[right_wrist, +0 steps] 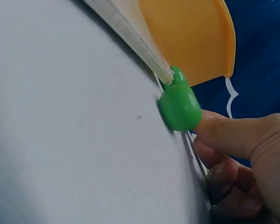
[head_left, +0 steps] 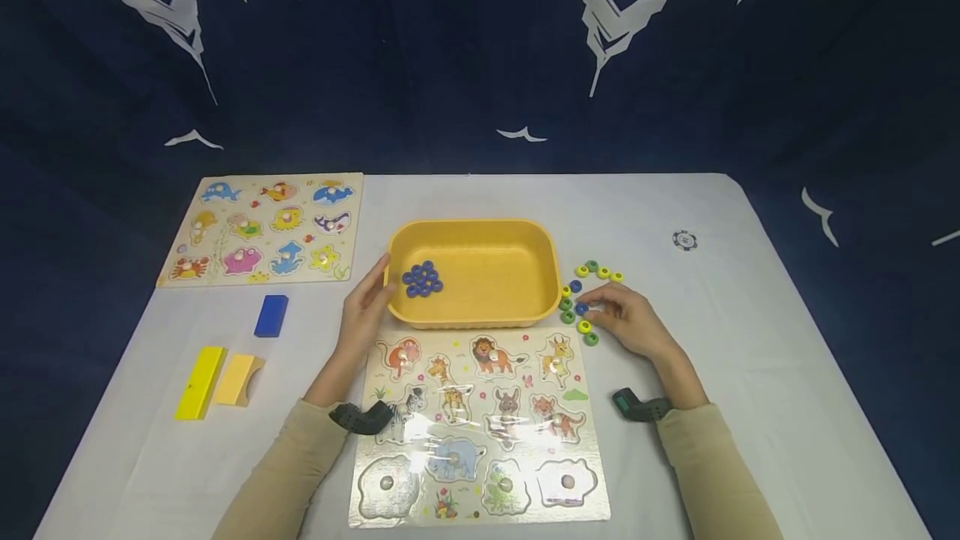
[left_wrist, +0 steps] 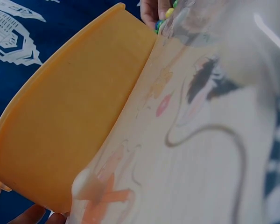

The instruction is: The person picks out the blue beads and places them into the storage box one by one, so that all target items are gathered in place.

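A yellow plastic tray (head_left: 487, 227) stands in the middle of the table, with a cluster of blue beads (head_left: 422, 280) inside at its left end. My left hand (head_left: 365, 307) holds the tray's left end; in the left wrist view only some fingertips (left_wrist: 30, 214) show below it. Right of the tray lie loose green, yellow and blue beads. There my right hand (head_left: 626, 317) pinches a blue bead (head_left: 581, 308) between thumb and fingertips. In the right wrist view a green bead (right_wrist: 179, 108) is large by the thumb, and the pinched bead is hidden.
An animal peg puzzle board (head_left: 480, 432) lies in front of the tray, under the left wrist. A sea-animal puzzle (head_left: 262, 232) lies at the back left. Blue (head_left: 271, 316), yellow (head_left: 201, 383) and arched (head_left: 239, 380) blocks lie to the left. A round printed mark (head_left: 685, 240) is at the right.
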`<state>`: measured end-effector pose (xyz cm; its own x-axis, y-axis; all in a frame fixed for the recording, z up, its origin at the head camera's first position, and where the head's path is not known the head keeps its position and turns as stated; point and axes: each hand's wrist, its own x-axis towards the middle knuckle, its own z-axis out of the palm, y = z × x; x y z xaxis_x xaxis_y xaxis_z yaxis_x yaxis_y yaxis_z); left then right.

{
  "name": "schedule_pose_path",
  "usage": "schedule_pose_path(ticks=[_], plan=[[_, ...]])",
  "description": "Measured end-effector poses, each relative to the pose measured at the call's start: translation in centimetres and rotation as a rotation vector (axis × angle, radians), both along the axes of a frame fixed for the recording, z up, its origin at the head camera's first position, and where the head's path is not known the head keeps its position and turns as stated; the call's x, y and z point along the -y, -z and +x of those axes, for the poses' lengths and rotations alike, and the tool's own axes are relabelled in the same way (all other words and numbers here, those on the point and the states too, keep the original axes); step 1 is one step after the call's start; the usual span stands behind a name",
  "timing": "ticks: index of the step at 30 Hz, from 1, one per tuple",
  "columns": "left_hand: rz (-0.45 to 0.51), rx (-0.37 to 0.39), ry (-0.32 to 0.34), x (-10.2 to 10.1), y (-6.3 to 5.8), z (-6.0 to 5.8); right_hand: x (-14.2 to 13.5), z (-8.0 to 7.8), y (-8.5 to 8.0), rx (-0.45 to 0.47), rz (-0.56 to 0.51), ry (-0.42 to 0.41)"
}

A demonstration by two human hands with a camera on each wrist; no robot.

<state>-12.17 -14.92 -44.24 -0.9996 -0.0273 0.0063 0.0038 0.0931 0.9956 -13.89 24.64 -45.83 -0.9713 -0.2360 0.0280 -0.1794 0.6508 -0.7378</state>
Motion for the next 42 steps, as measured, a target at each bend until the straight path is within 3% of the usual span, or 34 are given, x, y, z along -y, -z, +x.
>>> schedule_pose_path(ticks=[4, 7, 9, 13, 17, 23, 30, 42], plan=[[-0.006, -0.001, -0.006, -0.3, -0.9, 0.3, 0.1, -0.3, -1.6, -0.049, -0.024, 0.054], [-0.023, 0.003, -0.016, -0.2, -1.0, 0.4, 1.1, -0.9, -4.0, -0.111, -0.056, 0.056], [-0.024, 0.002, -0.019, -0.1, -1.0, 0.5, 2.5, -1.1, -6.2, -0.14, -0.072, 0.025], [0.006, -0.005, -0.015, 0.2, 0.2, 0.1, 5.4, -2.8, -8.2, -0.145, -0.09, -0.071], [0.016, -0.006, -0.02, 0.3, 1.6, -0.4, 8.0, -5.2, -7.7, -0.142, -0.099, -0.148], [0.0, -0.01, -0.024, 0.1, 1.6, -0.5, 12.7, -7.0, -7.1, -0.067, -0.076, -0.181], [0.0, -0.02, -0.011, 0.2, 1.6, -0.5, 16.8, -7.9, -5.3, 0.032, 0.011, -0.223], [-0.033, -0.023, -0.02, 0.4, 1.4, -0.4, 20.1, -8.4, -3.8, 0.053, 0.224, -0.265]])
